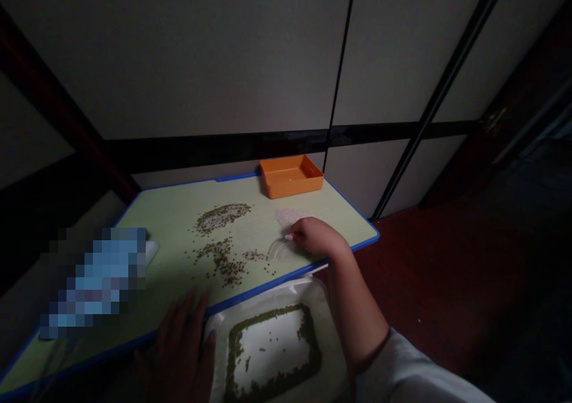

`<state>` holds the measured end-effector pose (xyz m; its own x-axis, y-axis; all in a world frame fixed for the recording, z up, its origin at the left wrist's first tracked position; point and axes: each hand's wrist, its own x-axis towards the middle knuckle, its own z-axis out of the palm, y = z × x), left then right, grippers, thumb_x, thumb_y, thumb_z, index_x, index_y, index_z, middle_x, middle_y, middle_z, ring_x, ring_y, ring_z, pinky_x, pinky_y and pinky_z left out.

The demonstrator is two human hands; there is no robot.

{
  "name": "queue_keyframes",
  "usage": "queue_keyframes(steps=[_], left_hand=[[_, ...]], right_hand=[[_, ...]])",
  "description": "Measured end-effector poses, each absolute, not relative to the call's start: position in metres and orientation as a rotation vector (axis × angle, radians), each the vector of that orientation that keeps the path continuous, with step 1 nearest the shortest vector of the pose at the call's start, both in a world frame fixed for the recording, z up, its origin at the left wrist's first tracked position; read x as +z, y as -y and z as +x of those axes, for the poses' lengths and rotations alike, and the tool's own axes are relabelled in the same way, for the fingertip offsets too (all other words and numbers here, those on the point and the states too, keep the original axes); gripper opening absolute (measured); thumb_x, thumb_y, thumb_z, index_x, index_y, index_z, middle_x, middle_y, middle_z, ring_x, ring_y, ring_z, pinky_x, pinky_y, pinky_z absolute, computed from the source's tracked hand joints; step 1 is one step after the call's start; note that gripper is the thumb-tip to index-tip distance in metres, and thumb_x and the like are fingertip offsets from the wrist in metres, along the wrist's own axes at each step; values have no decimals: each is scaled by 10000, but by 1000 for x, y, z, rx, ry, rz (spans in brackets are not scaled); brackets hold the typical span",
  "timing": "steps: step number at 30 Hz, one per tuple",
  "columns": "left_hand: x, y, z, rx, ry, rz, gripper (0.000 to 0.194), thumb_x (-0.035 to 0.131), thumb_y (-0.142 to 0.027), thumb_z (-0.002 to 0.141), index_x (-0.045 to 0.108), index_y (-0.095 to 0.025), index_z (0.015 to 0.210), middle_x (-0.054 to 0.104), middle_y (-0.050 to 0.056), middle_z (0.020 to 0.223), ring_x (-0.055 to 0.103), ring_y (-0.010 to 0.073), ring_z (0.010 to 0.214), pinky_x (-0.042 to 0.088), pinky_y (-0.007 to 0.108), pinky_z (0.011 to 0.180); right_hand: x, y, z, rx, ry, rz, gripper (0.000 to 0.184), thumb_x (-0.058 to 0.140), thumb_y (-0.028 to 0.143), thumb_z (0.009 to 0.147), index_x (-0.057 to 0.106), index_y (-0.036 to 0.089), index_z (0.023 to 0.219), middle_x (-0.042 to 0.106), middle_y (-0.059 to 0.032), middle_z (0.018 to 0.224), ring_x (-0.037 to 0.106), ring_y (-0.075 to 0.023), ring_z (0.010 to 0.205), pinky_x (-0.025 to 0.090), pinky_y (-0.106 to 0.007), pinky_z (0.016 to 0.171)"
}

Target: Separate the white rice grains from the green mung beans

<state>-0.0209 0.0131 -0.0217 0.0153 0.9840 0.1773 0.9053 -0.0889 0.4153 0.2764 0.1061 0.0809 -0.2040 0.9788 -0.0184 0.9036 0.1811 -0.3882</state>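
My right hand (315, 236) is closed in a pinch on a small tool with a pale pinkish handle (289, 236), low over the tabletop. A faint pale fan shape spreads from the tool's end; I cannot make out its kind. Beside it lies a patch of pale grains (288, 215). Left of that are a heap of mixed green and pale grains (221, 218) and a looser scatter of green grains (226, 263). My left hand (179, 343) rests with fingers stretched by the table's near edge, beside a white tub (333, 331) with green grains along its inner edges.
An orange tray (295, 186) stands at the back of the pale green, blue-edged table (165, 212). A blurred-out bluish object (98, 284) lies at the left. Cupboard panels (214, 51) rise behind the table; dark red floor (429, 272) shows at right.
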Motion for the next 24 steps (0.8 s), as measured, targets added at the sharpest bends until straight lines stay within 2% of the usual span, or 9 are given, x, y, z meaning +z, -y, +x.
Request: queue_keyframes(steps=[5, 12, 20, 24], left_hand=[[-24, -13, -23, 641, -1978, 2121, 562, 273, -383, 973, 321, -313, 1528, 335, 109, 1650, 211, 281, 1567, 117, 755, 1202], [-25, -12, -25, 648, -1976, 2115, 588, 315, -370, 959, 264, -368, 1545, 342, 84, 1650, 211, 290, 1567, 138, 761, 1198], [-24, -13, -23, 638, -2000, 2126, 564, 292, -373, 965, 326, -327, 1527, 359, 103, 1638, 241, 285, 1557, 158, 743, 1202], [-21, -12, -21, 624, -2013, 2114, 576, 314, -365, 962, 296, -335, 1538, 348, 99, 1647, 223, 287, 1563, 147, 741, 1206]], right_hand=[[75, -112, 272, 481, 2234, -1776, 216, 604, 251, 936, 779, 153, 854, 748, -89, 825, 491, -135, 647, 295, -269, 616], [72, -114, 274, 509, 2211, -1709, 222, 589, 225, 935, 761, 145, 819, 723, -66, 775, 460, -122, 627, 286, -266, 624], [72, -114, 276, 529, 2210, -1690, 201, 608, 215, 926, 741, 148, 791, 714, -56, 759, 466, -123, 634, 290, -259, 623], [68, -116, 273, 571, 2231, -1651, 183, 608, 206, 923, 754, 164, 820, 731, -56, 783, 512, -130, 660, 313, -255, 643]])
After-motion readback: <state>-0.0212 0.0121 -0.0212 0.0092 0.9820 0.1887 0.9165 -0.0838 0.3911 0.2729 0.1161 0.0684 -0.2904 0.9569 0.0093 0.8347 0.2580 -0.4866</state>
